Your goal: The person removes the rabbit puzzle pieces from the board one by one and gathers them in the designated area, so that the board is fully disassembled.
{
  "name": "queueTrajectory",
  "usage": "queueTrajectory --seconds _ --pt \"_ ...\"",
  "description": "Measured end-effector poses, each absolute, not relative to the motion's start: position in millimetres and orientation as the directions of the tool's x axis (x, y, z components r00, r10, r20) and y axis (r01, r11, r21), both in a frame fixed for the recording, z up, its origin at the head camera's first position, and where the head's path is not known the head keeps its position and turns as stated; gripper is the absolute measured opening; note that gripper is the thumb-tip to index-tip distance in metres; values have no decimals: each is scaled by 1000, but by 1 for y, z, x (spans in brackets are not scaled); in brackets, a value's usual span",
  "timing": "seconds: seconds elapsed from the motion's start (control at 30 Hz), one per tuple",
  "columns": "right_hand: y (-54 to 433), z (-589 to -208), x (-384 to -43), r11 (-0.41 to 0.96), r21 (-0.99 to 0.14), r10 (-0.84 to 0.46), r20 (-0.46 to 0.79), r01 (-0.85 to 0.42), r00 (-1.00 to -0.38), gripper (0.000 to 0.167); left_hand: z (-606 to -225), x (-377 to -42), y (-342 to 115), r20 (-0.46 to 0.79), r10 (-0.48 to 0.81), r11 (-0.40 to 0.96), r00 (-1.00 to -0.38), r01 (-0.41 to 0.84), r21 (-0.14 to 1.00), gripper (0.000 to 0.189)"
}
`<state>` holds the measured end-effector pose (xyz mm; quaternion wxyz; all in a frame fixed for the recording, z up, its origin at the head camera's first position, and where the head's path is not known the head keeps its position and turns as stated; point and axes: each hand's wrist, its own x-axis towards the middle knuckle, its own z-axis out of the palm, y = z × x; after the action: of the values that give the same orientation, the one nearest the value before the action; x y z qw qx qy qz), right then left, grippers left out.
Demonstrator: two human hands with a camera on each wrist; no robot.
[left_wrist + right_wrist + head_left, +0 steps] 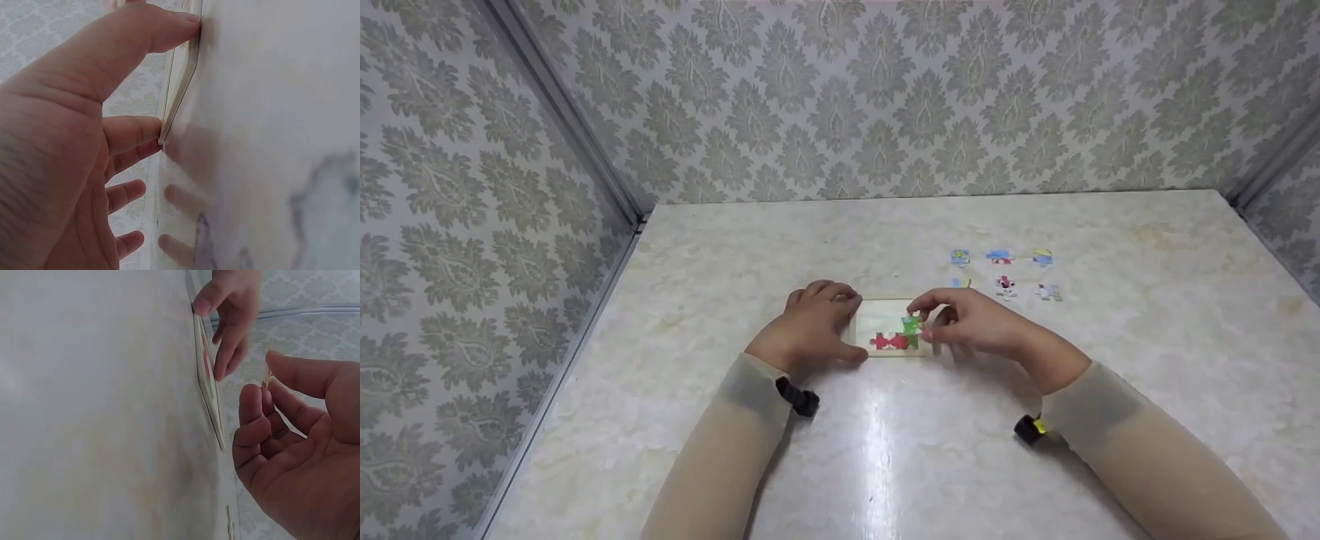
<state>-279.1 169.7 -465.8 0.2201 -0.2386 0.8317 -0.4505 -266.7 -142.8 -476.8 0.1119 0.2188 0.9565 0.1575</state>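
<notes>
A shallow light-coloured puzzle board (877, 313) lies on the table between the hands. My left hand (812, 324) holds its left end, thumb at the near edge and a fingertip at the far corner. In the left wrist view the thumb and index finger touch the board's rim (183, 81), with the other fingers spread beyond. Red puzzle pieces (890, 342) and green ones lie along the board's near side. Above the right end, my right hand (981, 322) pinches a small puzzle piece (267, 375) between thumb and fingertips. That piece is edge-on in the right wrist view, so its picture is hidden.
Loose puzzle pieces lie in two rows beyond the right hand, among them a blue and red piece (1000, 256) and a red, black and white piece (1006, 286). One piece (961, 283) is partly covered by the right hand. Patterned walls (840, 105) border the table.
</notes>
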Motion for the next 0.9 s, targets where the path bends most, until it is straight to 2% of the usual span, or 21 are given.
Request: queueTrajectory --seconds 0.37,0.73,0.9 --pt "222 -457 -286 622 -721 -574 -157 -304 -804 41 -477 -265 -144 -135 446 848 -885 370 380 99" --pt "232 -461 -292 715 -632 -538 -226 -297 -812 40 -476 -266 -142 -157 444 853 -882 362 377 101" --pt "232 -457 -291 743 -596 -521 -229 -304 -822 50 -475 -264 -141 -161 439 856 -884 358 372 101"
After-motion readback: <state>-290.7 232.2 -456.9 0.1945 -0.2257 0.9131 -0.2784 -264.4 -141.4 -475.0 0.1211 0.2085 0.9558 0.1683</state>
